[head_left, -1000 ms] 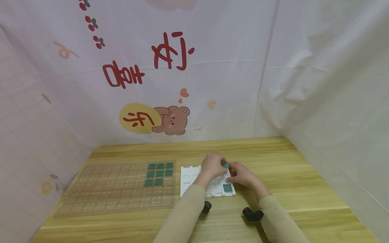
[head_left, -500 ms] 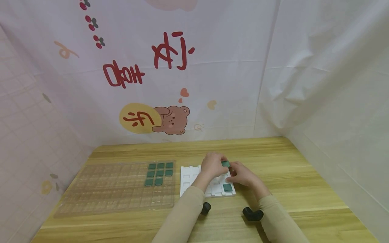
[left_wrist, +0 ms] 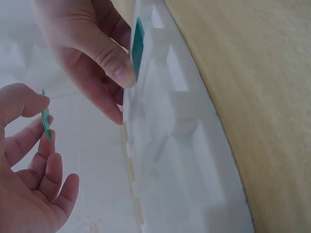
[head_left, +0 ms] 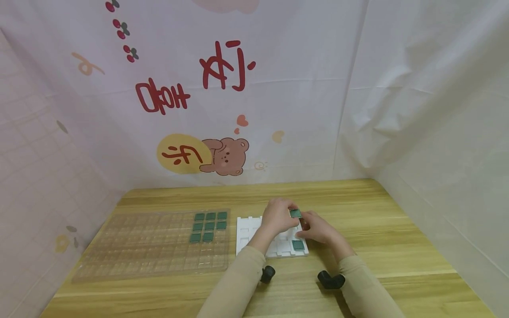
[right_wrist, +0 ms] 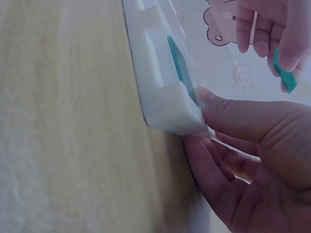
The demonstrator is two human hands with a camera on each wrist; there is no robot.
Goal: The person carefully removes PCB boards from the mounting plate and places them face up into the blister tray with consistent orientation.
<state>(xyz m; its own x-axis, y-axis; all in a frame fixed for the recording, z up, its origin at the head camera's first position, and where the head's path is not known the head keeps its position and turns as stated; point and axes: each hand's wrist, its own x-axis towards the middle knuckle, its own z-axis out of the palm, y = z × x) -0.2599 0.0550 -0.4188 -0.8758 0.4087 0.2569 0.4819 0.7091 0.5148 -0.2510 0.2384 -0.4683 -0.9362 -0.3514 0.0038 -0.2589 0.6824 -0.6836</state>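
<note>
In the head view my left hand (head_left: 276,216) pinches a small square green chip (head_left: 295,213) between thumb and fingertips, over the far right part of a white pocketed tray (head_left: 243,232). The left wrist view shows this chip (left_wrist: 45,119) nearly edge-on, apart from the tray. My right hand (head_left: 318,229) grips the tray's right edge, thumb on top and fingers along the side (right_wrist: 209,165). Beside that thumb, another green chip (head_left: 298,245) sits in the near right corner pocket. My left hand and forearm hide the tray's middle.
A large clear plastic tray (head_left: 151,243) with many pockets lies to the left. Several green chips (head_left: 209,226) fill pockets near its far right corner. Black wrist mounts (head_left: 331,280) sit at both wrists. Printed cloth (head_left: 298,110) walls in the wooden table (head_left: 381,247).
My left hand has risen very slightly with the chip, whose face shows a little more. The right hand keeps its grip on the tray's edge.
</note>
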